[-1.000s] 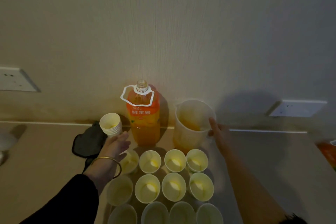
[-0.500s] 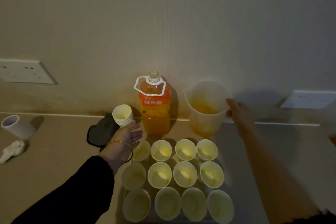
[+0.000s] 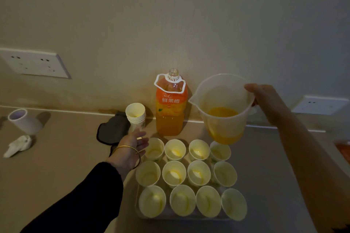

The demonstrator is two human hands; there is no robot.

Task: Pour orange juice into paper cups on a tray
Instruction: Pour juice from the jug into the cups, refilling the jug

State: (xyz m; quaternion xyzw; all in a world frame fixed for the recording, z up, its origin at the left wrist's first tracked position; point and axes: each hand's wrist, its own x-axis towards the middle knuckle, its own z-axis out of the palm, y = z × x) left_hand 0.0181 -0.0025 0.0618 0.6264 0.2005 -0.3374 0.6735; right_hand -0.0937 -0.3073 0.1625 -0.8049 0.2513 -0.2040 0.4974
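Several paper cups stand in three rows on a tray in front of me; some hold a little juice. My right hand grips the handle of a clear plastic jug with orange juice at its bottom, lifted above the back right cup. My left hand, with a gold bangle at the wrist, hovers with relaxed fingers by the tray's back left corner. An uncapped orange juice bottle stands against the wall. A stack of spare cups stands to its left.
A dark cloth lies left of the cup stack. A white tube and a crumpled tissue lie at the far left. Wall sockets are at the left and right. Something orange shows at the right edge.
My right hand has raised the jug off the counter and brought it over the back right cup. My left hand has stayed by the tray's back left corner. The view has dipped.
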